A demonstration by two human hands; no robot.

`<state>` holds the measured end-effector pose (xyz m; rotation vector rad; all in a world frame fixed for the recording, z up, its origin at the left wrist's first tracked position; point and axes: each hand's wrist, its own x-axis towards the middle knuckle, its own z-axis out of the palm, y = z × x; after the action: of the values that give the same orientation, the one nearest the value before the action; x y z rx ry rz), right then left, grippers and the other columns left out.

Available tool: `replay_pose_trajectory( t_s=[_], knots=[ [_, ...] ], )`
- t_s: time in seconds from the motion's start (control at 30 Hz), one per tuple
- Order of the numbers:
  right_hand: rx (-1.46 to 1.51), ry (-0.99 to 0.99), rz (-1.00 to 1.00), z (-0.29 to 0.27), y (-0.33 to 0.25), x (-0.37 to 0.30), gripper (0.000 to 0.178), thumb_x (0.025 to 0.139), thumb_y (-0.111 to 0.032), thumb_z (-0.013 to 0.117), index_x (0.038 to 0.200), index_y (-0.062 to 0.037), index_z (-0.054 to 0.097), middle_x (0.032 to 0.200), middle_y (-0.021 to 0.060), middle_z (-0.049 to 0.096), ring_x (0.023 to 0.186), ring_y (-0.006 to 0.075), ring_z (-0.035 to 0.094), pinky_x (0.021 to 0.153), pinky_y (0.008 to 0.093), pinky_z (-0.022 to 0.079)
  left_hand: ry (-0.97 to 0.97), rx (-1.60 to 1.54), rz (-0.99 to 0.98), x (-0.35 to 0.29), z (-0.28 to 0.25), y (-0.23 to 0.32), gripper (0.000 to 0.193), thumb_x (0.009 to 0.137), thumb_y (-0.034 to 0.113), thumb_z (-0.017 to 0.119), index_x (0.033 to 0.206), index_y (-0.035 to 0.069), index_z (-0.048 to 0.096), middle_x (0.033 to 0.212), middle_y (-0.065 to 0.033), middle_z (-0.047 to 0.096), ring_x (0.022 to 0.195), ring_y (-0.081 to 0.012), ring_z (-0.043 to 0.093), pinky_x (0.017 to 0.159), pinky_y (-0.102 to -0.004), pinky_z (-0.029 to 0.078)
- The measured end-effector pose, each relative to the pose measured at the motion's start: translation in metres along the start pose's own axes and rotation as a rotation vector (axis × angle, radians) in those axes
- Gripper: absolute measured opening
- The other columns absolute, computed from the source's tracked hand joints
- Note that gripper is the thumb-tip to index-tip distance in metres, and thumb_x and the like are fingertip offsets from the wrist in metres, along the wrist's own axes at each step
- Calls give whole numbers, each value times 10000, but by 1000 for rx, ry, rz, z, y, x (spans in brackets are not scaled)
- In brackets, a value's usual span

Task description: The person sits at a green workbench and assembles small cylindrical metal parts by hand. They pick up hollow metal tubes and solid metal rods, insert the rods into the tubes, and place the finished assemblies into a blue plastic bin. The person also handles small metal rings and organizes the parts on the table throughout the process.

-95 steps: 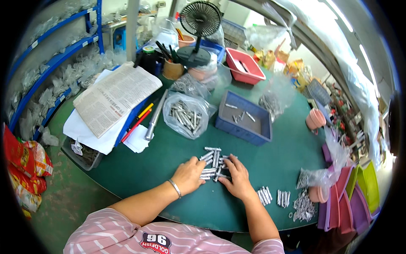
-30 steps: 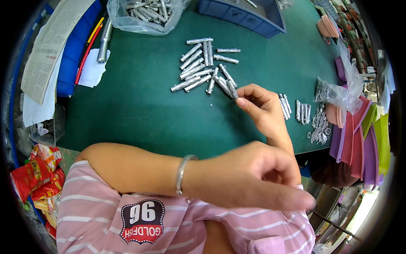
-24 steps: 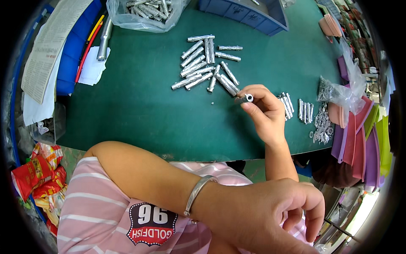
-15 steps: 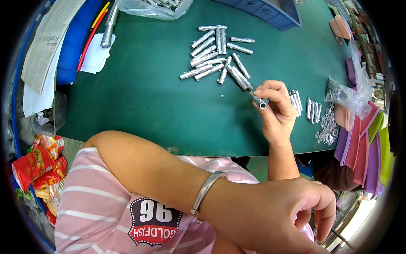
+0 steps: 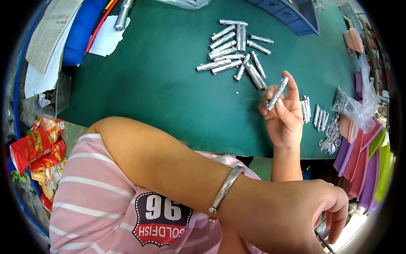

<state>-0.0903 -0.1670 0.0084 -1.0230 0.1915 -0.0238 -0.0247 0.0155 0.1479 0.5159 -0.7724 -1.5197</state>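
My right hand (image 5: pixel 285 120) holds up a short silver metal tube (image 5: pixel 278 92), gripped between thumb and fingers, with the palm turned toward me. The tube is tilted, its upper end leaning right. My left arm, with a silver bangle (image 5: pixel 226 190) at the wrist, crosses low in front of me. At its end, my left hand (image 5: pixel 292 211) hangs off the table with loosely bent fingers set apart; nothing shows in them, though some fingertips are hidden. Beyond my right hand, several similar tubes (image 5: pixel 224 53) lie scattered on the green table (image 5: pixel 160 89).
Right of my right hand are short rows of tubes (image 5: pixel 321 117) and a heap of small metal parts (image 5: pixel 332 135). A clear plastic bag (image 5: pixel 367 112) lies beside them. Blue bins (image 5: pixel 292 19) stand at the back and left (image 5: pixel 80 38). Red packets (image 5: pixel 31 148) sit lower left.
My right hand has lifted the tube away from the loose tubes and turned its side toward me. My left hand has shifted slightly right. The view has shifted a little.
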Motion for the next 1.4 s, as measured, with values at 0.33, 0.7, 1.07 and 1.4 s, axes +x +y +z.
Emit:
replay_pose_trajectory(
  t_s=[0.33,0.7,1.07,1.4],
  knots=[
    [569,1,218,-11,-2,-1,319,962,-171,502,1222,6,446,968,123,547,808,167,552,641,257,499,-206,-272,-172,5,-24,6,658,569,398,886,1000,6,579,716,-54,565,661,-133,554,528,-246,403],
    [766,116,321,-10,-8,-5,234,976,-183,475,1069,30,500,914,119,568,734,163,586,636,255,574,-32,-52,194,14,-4,-31,518,660,347,822,993,34,579,791,-51,558,708,-115,520,585,-237,396],
    [780,139,309,-6,-12,-11,197,980,-191,463,1030,-18,544,818,84,599,644,141,588,563,244,524,908,525,292,9,-87,-98,357,747,-1,749,1045,27,555,890,7,504,696,-19,410,621,-163,381],
    [-937,211,-124,-5,-18,9,182,926,-154,552,910,-2,651,766,69,635,632,133,557,572,246,431,1089,-47,625,2,-112,-83,147,973,175,483,1029,49,535,841,-37,539,763,-134,534,719,-268,459]
  ],
)
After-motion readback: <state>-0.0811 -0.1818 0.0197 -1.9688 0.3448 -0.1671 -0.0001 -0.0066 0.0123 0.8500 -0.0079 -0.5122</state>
